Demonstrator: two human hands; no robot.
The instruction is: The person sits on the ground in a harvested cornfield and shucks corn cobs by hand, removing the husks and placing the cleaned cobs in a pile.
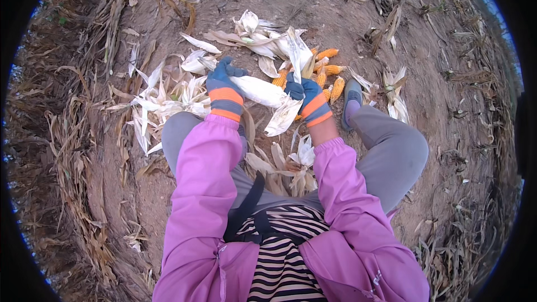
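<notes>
Both hands wear blue knitted work gloves with orange and grey cuffs. My left hand (226, 82) grips one end of an ear of corn in its pale dry husk (260, 91). At the other end my right hand (303, 91) holds husk leaves that are pulled apart, some standing up, others hanging down. The kernels of this ear are hidden. Just beyond my right hand lie several husked orange corn cobs (321, 77) in a pile on the soil. Beyond the held ear is a heap of whitish husks and ears (260, 40).
Loose corn husks (180, 96) lie left of my left hand, and more husks (300, 163) between my legs. My shoe (352, 100) is right beside the cobs. Dry stalks (111, 25) run along the left; stubble and leaves (470, 75) cover the soil at right.
</notes>
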